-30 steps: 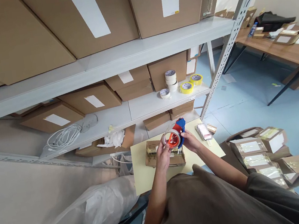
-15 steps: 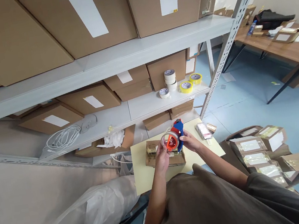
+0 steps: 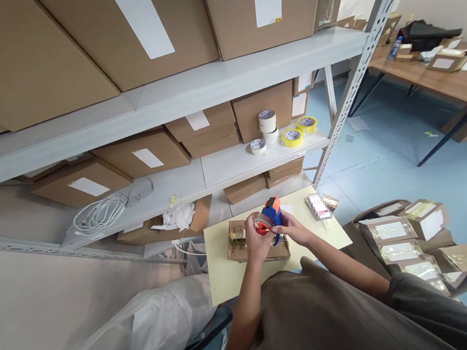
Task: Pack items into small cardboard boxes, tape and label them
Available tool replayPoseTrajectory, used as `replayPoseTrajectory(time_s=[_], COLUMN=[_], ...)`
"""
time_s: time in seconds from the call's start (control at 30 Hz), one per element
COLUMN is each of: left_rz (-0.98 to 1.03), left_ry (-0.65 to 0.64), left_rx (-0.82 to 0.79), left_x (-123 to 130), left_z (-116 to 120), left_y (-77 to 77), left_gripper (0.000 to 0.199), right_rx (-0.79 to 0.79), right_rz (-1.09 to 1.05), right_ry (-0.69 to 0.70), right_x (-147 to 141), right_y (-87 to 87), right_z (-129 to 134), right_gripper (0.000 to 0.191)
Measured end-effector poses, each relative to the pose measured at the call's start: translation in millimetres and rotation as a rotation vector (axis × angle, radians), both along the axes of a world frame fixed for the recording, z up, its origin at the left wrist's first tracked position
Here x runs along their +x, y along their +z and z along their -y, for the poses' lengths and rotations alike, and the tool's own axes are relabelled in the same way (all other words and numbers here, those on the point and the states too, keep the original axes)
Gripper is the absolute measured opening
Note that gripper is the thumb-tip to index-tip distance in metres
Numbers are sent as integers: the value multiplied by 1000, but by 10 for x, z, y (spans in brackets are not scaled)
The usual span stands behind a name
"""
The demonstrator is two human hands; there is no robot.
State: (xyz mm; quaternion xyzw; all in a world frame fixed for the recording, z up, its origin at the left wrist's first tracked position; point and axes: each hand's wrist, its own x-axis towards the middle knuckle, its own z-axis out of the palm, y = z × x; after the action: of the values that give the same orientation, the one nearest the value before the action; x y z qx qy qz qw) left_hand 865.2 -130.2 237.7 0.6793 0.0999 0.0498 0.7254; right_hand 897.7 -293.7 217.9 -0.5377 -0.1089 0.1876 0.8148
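Observation:
A blue and red tape dispenser (image 3: pixel 273 211) with a roll of tape in it is held between my two hands above the pale yellow table. My left hand (image 3: pixel 256 241) is closed round the roll side, covering most of the tape. On the other side, my right hand (image 3: pixel 291 228) grips the blue body with its thumb and fingers. Below the dispenser, a small cardboard box (image 3: pixel 237 251) with dark handwriting and tape on it lies on the table (image 3: pixel 224 283), partly hidden by my hands.
Tape rolls (image 3: pixel 292 138) stand on the shelf (image 3: pixel 232 166) ahead, near a coiled white cable (image 3: pixel 100 215). Large cartons fill the shelf above. To the right, a big box holds several small taped boxes (image 3: pixel 400 252). Plastic sheeting (image 3: pixel 162 316) lies at left.
The dispenser has turned in my hands, so the roll's round face shows less. My left hand now covers more of the roll, and my right hand has shifted slightly left and down.

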Motion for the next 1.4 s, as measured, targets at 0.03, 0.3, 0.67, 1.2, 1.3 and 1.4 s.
replayPoseTrajectory(time_s=[0.03,0.3,0.67,1.2,1.3,1.4], left_rz=[0,41,-50,418,427,396], left_ry=[26,65,176,34,106,120], left_rx=[-17,-35,-121,792,738,618], left_x=[2,-86,-106,-146,-142,-158], left_z=[29,97,237,-149,-111,-80], left_y=[-15,-17,-101,362,359,308], left_gripper=[69,71,82,38,25,29], right_rx=[1,14,-29,-89,-108,-133], right_rz=[2,-1,47,214,218,212], right_ry=[-11,-134,-130,33,7,2], right_x=[-7,-90,-75,-101,-111,-113], right_y=[-5,4,-49,17,7,-7], right_z=[-2,-89,-1,189,162,167], right_gripper=[56,49,58,71,73,74])
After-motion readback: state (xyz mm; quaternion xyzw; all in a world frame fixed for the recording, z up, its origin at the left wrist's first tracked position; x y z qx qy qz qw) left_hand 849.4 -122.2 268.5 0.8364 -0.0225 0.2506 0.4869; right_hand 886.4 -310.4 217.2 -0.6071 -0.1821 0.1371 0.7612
